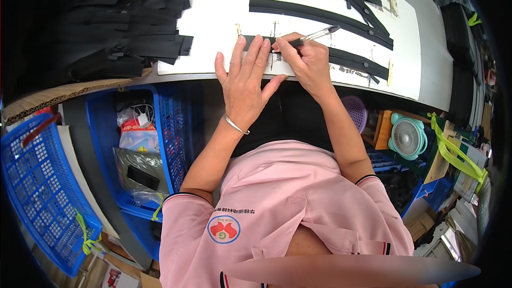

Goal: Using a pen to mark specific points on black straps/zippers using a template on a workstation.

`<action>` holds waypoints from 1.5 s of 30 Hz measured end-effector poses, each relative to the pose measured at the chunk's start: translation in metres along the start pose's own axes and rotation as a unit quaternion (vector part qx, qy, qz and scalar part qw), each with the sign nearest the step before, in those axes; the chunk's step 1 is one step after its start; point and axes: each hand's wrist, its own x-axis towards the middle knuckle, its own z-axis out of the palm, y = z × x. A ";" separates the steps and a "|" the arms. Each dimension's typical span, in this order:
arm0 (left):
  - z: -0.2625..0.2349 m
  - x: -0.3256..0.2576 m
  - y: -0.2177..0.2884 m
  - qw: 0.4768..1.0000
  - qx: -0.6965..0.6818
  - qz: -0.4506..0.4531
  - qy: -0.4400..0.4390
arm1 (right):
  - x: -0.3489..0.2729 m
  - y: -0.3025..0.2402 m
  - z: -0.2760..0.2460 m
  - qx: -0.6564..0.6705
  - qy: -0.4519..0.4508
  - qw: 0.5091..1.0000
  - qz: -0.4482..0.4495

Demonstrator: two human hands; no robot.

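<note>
Marking with a pen (pixel 314 36), the right hand (pixel 306 58) grips it closed over a black strip (pixel 341 57) lying along the worktop's (pixel 213 26) near edge, while the left hand (pixel 248 82) presses flat, fingers spread, on that strip's left end. Three more strips (pixel 314 15) lie toward the far right corner, seemingly waiting; a heap of black pieces (pixel 122 21) fills the far left corner.

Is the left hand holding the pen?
No, the pen is gripped in the right hand; the left hand lies flat on the black strip.
</note>
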 end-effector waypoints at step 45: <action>0.040 0.061 0.069 0.980 -0.193 0.042 0.030 | -0.026 0.028 -0.080 -0.001 0.159 0.987 0.024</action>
